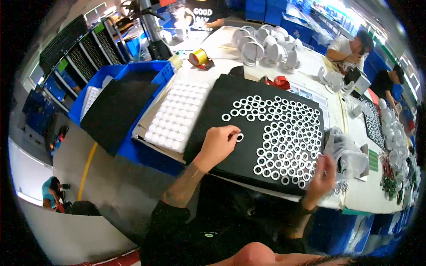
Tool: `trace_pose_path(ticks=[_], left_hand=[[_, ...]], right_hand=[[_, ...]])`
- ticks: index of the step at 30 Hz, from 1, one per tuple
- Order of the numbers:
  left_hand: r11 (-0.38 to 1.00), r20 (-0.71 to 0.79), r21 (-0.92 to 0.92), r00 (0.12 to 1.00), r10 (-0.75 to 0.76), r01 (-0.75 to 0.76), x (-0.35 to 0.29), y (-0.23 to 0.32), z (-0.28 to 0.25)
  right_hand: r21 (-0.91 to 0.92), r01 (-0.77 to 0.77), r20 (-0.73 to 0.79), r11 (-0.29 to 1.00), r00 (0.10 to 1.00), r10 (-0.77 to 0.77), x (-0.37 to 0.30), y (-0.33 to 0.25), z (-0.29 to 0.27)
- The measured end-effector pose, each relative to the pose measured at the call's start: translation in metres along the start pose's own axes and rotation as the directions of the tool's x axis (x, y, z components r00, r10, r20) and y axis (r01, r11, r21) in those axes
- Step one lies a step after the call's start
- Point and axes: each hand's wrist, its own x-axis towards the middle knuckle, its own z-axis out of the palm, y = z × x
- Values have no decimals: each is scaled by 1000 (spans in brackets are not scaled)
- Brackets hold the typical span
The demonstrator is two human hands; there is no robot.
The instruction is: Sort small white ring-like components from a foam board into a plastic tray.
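My left hand point(218, 144) is over the left part of a black mat point(211, 116), its fingers pinched together. At the fingertips is a white ring point(240, 137) with a dark centre, apart from the others. Many similar white rings point(290, 133) lie flat on the mat in close rows, filling its right side and far edge. My right hand point(324, 178) is at the mat's near right corner, beside the outermost rings. Motion smears its fingers, and I cannot make out anything in them.
Left of the mat stands a tray of round white pieces point(174, 116), next to a blue crate point(166, 73) with a black sheet over it. White cup-shaped parts point(268, 46), a gold tape roll point(198, 57) and a plastic bag point(344, 148) surround the mat. Other people sit at the far right.
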Motion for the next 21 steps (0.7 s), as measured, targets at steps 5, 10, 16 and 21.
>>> trace_pose_path(ticks=[5, 10, 16, 21], left_hand=[[939, -72, 284, 972, 223, -194, 2, -23, -7], [903, -40, 422, 994, 105, -78, 19, -43, -38], [793, -184, 595, 983, -28, 134, 68, -143, -126], [800, -38, 598, 999, -27, 45, 89, -153, -108]], right_hand=[[-245, -273, -286, 930, 937, 199, 57, 86, -44], [-425, -133, 258, 895, 930, 261, 62, 247, -119], [-440, -46, 359, 897, 907, 223, 58, 189, -77], [-337, 36, 351, 941, 932, 90, 44, 200, -83]])
